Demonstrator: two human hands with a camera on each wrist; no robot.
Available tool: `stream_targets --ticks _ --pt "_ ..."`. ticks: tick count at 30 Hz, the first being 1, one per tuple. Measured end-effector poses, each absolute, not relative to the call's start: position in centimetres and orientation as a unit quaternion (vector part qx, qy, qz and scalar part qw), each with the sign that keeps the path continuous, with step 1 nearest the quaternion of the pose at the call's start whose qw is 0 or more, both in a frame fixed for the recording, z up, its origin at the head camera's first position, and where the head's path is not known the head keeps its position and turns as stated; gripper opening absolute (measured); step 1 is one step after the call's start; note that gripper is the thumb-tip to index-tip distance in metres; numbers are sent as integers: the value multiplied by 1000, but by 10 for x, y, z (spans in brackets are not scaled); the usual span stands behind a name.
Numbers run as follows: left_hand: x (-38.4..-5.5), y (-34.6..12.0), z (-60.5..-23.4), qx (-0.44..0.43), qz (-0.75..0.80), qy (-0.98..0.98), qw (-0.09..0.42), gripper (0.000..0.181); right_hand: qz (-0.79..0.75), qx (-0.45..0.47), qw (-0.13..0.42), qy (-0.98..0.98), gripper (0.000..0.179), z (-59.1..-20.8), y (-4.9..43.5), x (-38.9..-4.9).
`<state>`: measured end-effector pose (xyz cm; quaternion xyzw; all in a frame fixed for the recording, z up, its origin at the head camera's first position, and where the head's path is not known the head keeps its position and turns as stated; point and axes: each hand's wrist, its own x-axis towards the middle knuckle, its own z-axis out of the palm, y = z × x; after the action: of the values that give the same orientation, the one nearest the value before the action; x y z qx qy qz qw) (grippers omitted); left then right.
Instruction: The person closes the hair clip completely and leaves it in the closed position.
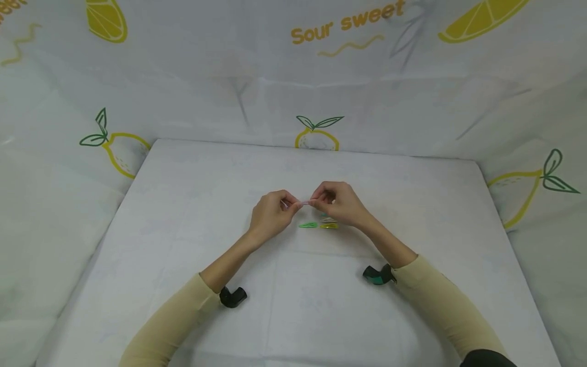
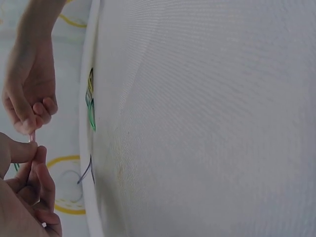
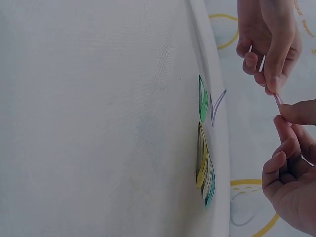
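Observation:
Above the table, my left hand (image 1: 273, 211) and right hand (image 1: 339, 203) pinch opposite ends of a slim pink hair clip (image 3: 278, 99). Only a short middle piece of it shows between the fingertips (image 2: 32, 144). In the right wrist view, pale slivers show among the left hand's curled fingers; I cannot tell whether they are a thing or gaps. Just below the hands lie a green snap hair clip (image 1: 308, 225) and a yellow one (image 1: 328, 226). White and teal clips (image 3: 210, 195) lie beside the yellow. A purple clip (image 3: 214, 111), spread in a V, lies past the green one.
A white cloth covers the table (image 1: 206, 214). Behind it and at both sides hangs a white sheet (image 1: 206, 92) printed with lemons and lettering. Black wrist mounts (image 1: 233, 297) stick out from both sleeves, low over the table.

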<state>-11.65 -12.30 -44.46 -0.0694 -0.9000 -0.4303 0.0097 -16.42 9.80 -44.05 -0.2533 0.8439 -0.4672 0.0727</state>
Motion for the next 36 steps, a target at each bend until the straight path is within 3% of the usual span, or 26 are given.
stream_targets --ticks 21,36 --pt "-123 -125 -451 -77 -451 -889 21 14 -445 -219 12 868 6 -443 85 -156" --pt "-128 -131 -454 -75 -503 -861 -27 20 -456 -211 37 864 7 -447 86 -161"
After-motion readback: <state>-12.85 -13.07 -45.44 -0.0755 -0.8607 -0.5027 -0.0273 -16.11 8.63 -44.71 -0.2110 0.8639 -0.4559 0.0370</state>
